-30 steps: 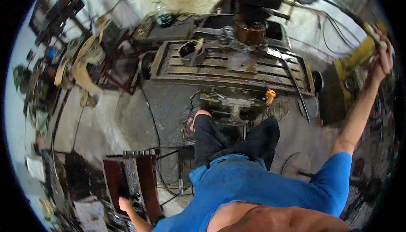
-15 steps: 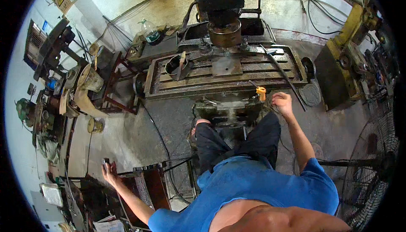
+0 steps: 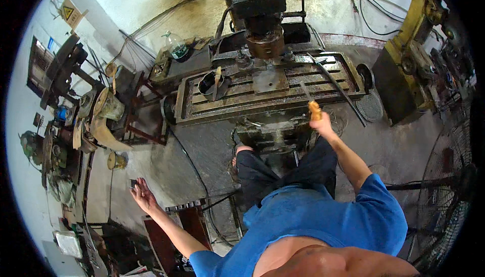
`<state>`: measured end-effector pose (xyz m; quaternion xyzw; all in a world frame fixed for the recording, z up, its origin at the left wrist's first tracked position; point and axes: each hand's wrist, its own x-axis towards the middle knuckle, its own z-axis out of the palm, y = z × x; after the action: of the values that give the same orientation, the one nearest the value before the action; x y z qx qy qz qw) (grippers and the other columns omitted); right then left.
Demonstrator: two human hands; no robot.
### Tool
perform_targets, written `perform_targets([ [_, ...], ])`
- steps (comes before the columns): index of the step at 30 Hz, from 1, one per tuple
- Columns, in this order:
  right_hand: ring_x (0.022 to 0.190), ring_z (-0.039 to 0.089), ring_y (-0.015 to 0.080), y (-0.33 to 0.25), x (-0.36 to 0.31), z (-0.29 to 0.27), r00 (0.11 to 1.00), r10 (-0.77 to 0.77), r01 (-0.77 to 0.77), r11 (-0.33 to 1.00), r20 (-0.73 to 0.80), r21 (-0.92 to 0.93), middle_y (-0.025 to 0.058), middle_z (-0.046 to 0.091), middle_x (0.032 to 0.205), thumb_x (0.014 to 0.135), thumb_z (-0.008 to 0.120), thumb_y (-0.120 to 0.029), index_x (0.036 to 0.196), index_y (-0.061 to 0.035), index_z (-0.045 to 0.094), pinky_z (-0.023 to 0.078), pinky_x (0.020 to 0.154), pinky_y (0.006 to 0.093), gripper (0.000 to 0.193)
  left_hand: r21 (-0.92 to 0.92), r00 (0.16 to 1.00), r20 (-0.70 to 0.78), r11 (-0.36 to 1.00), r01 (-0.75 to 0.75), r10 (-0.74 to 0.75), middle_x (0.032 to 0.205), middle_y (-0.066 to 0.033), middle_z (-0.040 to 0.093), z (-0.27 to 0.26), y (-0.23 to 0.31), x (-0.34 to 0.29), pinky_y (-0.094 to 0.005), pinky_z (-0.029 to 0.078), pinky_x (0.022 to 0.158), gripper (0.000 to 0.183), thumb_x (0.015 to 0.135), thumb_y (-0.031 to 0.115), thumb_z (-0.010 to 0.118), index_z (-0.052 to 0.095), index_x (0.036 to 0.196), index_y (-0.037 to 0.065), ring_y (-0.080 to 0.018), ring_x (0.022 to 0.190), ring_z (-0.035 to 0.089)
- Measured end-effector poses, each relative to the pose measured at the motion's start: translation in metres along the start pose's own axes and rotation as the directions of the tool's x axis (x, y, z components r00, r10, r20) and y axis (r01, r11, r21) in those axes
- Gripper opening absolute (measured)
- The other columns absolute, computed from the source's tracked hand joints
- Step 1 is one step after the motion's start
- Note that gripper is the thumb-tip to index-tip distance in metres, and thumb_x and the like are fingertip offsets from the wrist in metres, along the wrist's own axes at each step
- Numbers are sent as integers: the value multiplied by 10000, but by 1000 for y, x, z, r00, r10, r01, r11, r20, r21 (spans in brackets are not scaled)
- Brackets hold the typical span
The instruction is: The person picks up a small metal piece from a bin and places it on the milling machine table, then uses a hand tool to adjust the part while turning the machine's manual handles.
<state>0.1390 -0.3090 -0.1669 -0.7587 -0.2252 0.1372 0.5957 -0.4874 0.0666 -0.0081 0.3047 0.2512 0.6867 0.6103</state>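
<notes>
My left hand is out at the left, holding a small dark metal block at its fingertips; the other fingers are spread. My right hand is closed around the handle of an orange-handled tool. Its thin grey blade points away from me, toward the front edge of the milling machine table. The blade is blurred, so I cannot tell its exact kind. Above the slotted table hangs the machine's round spindle head, over a flat metal plate.
On the table stand a dark tub with a brush and a long metal bar jutting past the front edge. A fan is at my right. Lower left is a dark reddish stand; a cable crosses the floor.
My right hand, earlier beside the orange handle, has moved left and taken hold of it, and the blade has swung. My left hand with the block has shifted slightly right and up.
</notes>
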Motion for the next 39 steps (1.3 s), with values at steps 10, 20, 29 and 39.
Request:
perform_targets([
  [10,703,561,403,-233,-22,-15,933,-188,354,645,308,-678,226,574,687,544,586,-193,864,4,539,476,665,418,379,-331,970,103,912,243,-221,1256,-349,291,-16,-28,29,-517,298,1009,561,810,-51,435,174,1307,-67,-456,1148,370],
  [20,829,616,326,-240,60,56,969,19,213,432,244,-876,205,626,851,683,496,-239,806,-10,646,495,742,378,300,95,957,106,961,260,-269,1014,-292,531,10,-30,20,-497,403,919,294,836,90,493,440,1088,-52,-390,1008,518],
  [29,704,607,367,-268,-51,12,828,130,417,508,545,-754,243,597,706,540,560,-252,707,10,628,500,678,399,318,111,854,273,896,429,-443,1000,-287,547,97,-110,-22,-469,396,935,262,790,67,501,493,972,-122,-362,966,549],
  [39,719,586,392,-290,-79,-12,805,196,367,577,560,-729,255,584,704,534,537,-227,686,21,616,479,679,420,301,463,459,509,682,567,-728,848,-213,578,332,-269,-151,-364,552,659,317,854,127,537,384,1009,-104,-297,780,628],
])
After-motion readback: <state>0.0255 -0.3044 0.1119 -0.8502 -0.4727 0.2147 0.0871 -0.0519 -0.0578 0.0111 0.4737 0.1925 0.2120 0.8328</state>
